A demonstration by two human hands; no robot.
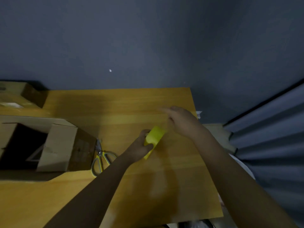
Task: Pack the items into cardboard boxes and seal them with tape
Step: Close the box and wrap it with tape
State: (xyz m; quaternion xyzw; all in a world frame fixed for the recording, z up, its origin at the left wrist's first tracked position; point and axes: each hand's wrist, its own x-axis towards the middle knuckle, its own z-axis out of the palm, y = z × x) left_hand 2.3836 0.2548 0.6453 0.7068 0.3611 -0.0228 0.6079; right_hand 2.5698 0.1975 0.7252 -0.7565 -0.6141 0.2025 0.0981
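Note:
My left hand (139,148) grips a yellow roll of tape (154,137) just above the middle of the wooden table (164,186). My right hand (180,120) hovers up and to the right of the roll, its fingers stretched toward the far left and blurred by motion. Whether they pinch a tape end I cannot tell. An open cardboard box (56,145) stands at the left with its flaps up and a dark inside. What it holds is hidden.
Yellow-handled scissors (101,157) lie on the table against the box's right side. A second cardboard box (24,94) sits at the far left back corner. A dark wall runs behind the table, and a grey curtain (271,137) hangs to the right.

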